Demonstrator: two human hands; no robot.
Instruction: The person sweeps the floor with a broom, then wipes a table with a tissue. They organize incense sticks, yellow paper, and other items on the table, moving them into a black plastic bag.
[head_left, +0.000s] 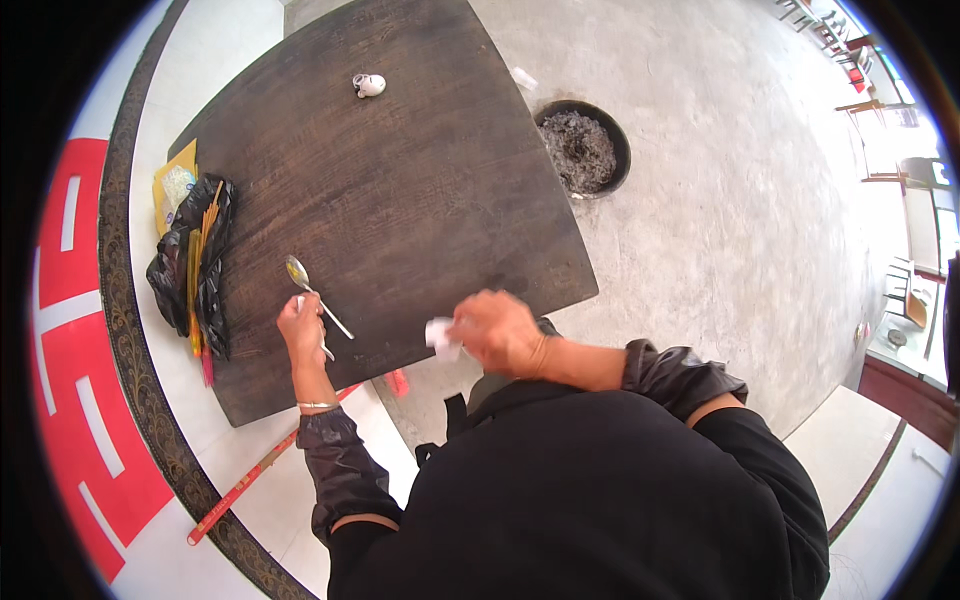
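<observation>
My left hand (302, 334) is over the near left part of the dark wooden table (390, 202), fingers closed on a spoon; a bit of its handle (328, 351) sticks out below the palm. Just beside those fingers, a second metal spoon (298, 271) with something yellow in its bowl runs slanting; whether it lies on the table or is also held, I cannot tell. At the table's near edge, my right hand (499, 334), slightly blurred, pinches a crumpled white tissue (442, 341).
Black plastic bags (199, 247) with incense sticks (210, 217) and a yellow packet (174, 180) lie along the left edge. A small white object (369, 85) sits at the far side. A round basin of ash (581, 150) stands on the floor to the right. A red strip (247, 480) leans lower left.
</observation>
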